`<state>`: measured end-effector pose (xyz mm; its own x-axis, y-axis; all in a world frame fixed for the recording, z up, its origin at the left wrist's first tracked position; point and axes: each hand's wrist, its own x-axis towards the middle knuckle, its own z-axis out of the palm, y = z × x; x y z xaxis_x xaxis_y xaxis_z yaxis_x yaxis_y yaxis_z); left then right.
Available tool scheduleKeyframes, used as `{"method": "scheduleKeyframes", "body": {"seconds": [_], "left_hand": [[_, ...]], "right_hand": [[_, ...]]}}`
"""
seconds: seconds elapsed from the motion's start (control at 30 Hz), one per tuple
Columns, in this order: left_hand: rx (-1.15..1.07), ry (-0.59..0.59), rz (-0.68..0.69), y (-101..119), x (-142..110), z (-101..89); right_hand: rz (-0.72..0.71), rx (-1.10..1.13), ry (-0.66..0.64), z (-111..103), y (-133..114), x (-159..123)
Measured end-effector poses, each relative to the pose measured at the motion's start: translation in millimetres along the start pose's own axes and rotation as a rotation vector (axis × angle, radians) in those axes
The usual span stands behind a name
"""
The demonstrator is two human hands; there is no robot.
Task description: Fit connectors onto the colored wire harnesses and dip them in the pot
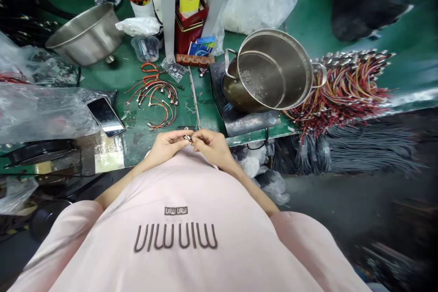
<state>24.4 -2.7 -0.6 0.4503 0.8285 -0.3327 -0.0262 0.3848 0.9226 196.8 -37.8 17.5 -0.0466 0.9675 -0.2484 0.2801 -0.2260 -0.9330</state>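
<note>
I hold a small metal piece (188,138) at the near edge of the green bench (210,112), just in front of my shirt (178,182). My left grip (170,143) and my right grip (212,144) are both clamped on it, thumbs and fingertips pinched together. Its long axis seems to lie crosswise, slanting from 10 o'clock to 4 o'clock; my fingertips cover part of it, so I cannot tell which end is its front.

Taking the piece as the dial's centre, thin red and black wires (159,86) curl at 11 o'clock, small metal ends on them, with orange-handled scissors (149,72) just beyond. The flat, glossy phone (106,117) sits between 9 and 10. At 2 o'clock stands a round, dull metal pot (236,93) with loop handles, on a dark slab (248,123). Past it spreads a tangled heap (349,86) of red and yellow wire. Crinkled clear plastic (48,114) lies beyond the phone.
</note>
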Motion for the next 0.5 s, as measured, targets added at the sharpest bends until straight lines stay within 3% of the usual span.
{"method": "scheduleKeyframes", "body": {"seconds": [0.1, 0.23, 0.5], "left_hand": [[0.002, -0.022, 0.018, 1, 2, -2.7], [0.037, -0.067, 0.123, -1, 4, -7.2], [0.07, -0.039, 0.154, -9, 4, -7.6]], "right_hand": [[0.089, 0.179, -0.083, -4, 1, 2], [0.144, 0.246, -0.142, -9, -1, 2], [0.07, 0.137, -0.004, 4, 5, 1]]}}
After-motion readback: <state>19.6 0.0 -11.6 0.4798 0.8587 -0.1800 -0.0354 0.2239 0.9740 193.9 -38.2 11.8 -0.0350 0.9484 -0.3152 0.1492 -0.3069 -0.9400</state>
